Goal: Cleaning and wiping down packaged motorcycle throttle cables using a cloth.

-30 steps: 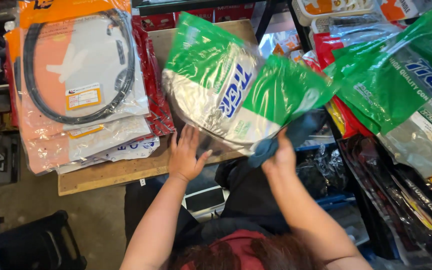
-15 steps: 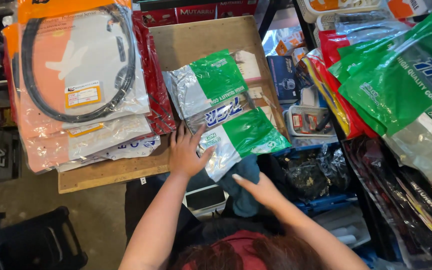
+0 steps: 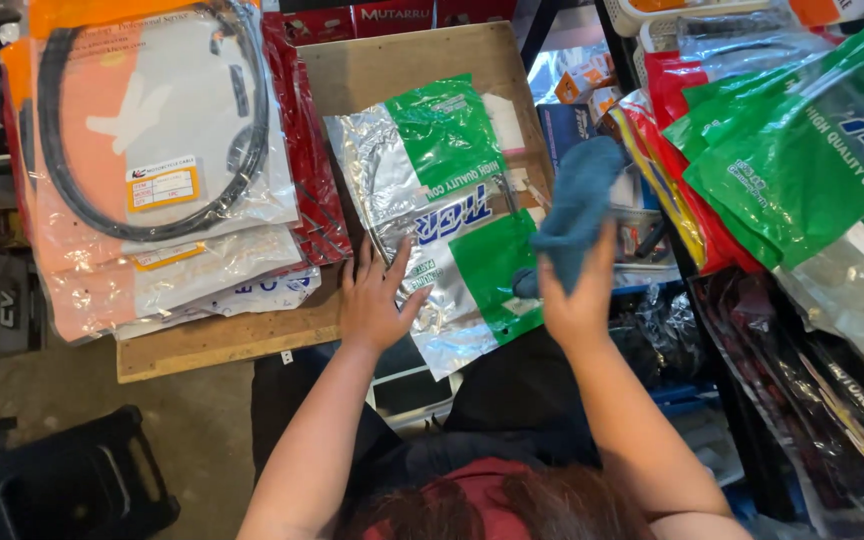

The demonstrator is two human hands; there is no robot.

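At frame centre on my wooden board (image 3: 252, 335), green-and-silver packet (image 3: 452, 215) lying flat, my left hand (image 3: 377, 300) open, pressing its lower edge, my right hand (image 3: 577, 300) closed around a blue cloth (image 3: 577, 205) just right of it.

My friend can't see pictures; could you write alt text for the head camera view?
Seen from above, a person's left hand presses flat on green-and-silver packets lying on a wooden board, while the right hand holds a blue cloth. Orange-backed packets of coiled black cable lie to the left.
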